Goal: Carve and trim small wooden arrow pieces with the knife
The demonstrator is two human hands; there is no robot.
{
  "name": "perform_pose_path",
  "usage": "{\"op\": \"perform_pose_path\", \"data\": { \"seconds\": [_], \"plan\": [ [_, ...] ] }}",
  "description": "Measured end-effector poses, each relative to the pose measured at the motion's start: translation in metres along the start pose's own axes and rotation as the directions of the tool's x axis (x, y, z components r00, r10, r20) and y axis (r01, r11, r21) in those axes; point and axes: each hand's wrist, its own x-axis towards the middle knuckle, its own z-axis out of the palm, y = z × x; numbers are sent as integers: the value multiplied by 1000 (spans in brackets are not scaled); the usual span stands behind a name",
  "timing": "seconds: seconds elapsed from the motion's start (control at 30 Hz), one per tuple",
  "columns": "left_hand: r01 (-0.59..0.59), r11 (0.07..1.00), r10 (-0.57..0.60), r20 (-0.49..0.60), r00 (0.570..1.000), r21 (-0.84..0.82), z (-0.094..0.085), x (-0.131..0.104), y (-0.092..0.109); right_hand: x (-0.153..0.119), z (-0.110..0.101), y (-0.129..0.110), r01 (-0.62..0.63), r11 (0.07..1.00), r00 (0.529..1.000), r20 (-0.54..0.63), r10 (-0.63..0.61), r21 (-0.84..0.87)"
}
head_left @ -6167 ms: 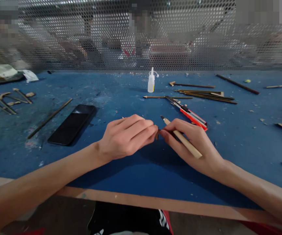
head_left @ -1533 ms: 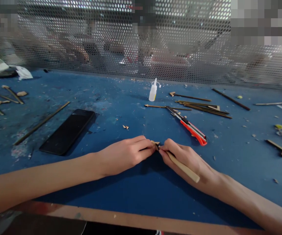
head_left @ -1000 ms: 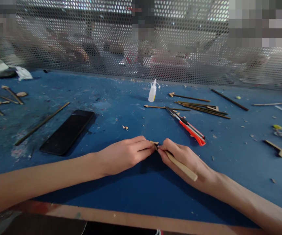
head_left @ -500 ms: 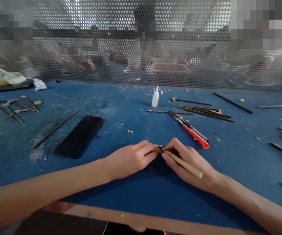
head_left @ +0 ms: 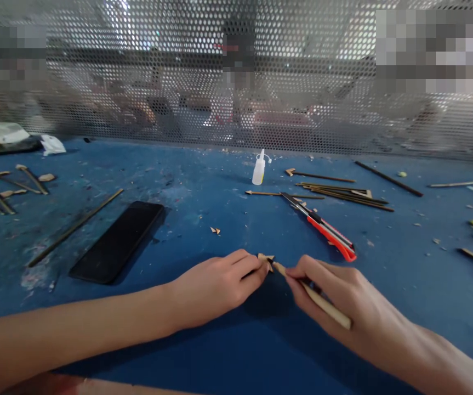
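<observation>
from afar i see my left hand [head_left: 223, 280] pinching and my right hand [head_left: 343, 288] gripping a pale-handled tool [head_left: 329, 307], its long axis slanting up-left from that grip toward the small wooden piece [head_left: 265, 257] in the nearer, left pinch.

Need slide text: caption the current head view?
Left hand pinches a small tan wooden piece; right hand points a pale wooden-handled tool at it, red-handled utility knife lying beyond.

No text, label, brand, number or sign can be read here.
</observation>
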Motion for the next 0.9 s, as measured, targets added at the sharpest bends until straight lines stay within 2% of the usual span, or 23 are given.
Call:
{"op": "perform_pose_path", "data": {
  "seconds": [0.13,0.33,0.6,0.8,0.87,0.9],
  "plan": [
    [-11,999,11,-11,1000,-36,1,1,-4,0,16,3,85,995,996,-3,-85,-57],
    [-23,1000,22,-36,999,-15,0,4,-6,-1,29,13,128,986,992,-4,-129,-111],
    [-22,999,24,-51,998,34,1,5,-5,-1,26,13,29,999,997,69,-30,18],
    [-22,1000,22,-28,999,-8,-3,7,-4,4,26,13,-43,996,999,29,40,84],
    [-23,1000,23,-20,1000,-5,-4,6,-4,7,23,16,-63,992,997,-33,67,112],
    [-24,1000,24,-20,1000,-4,-3,5,-4,8,20,18,-52,994,993,-103,62,100]
  ]
}}
